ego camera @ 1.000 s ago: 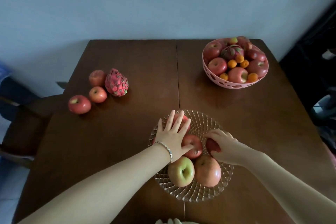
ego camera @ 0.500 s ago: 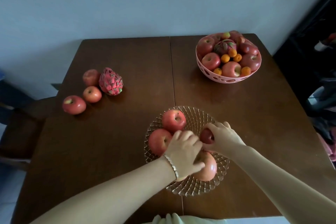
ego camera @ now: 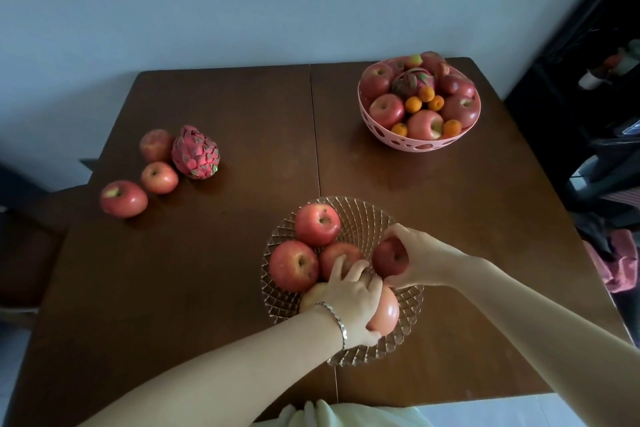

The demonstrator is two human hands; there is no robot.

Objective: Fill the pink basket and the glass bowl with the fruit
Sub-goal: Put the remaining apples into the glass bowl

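Observation:
The cut-glass bowl (ego camera: pixel 403 340) stands near the table's front edge and holds several apples. My left hand (ego camera: pixel 351 302) lies over the front apples, fingers wrapped on a pale red apple (ego camera: pixel 386 314). My right hand (ego camera: pixel 414 258) grips a dark red apple (ego camera: pixel 389 256) at the bowl's right side. The pink basket (ego camera: pixel 415 142) at the back right is heaped with apples, small oranges and a dragon fruit. On the table's left lie three loose apples (ego camera: pixel 123 198) and a dragon fruit (ego camera: pixel 195 152).
The brown wooden table (ego camera: pixel 242 114) has a seam down its middle. A dark chair (ego camera: pixel 27 253) stands at the left edge. Dark furniture and cloth (ego camera: pixel 616 267) crowd the right side. A pale green garment (ego camera: pixel 339 416) shows at the bottom.
My left hand slid from the back apples toward me onto the front apples. My right hand stayed on the dark apple at the bowl's right. The camera view shifted slightly.

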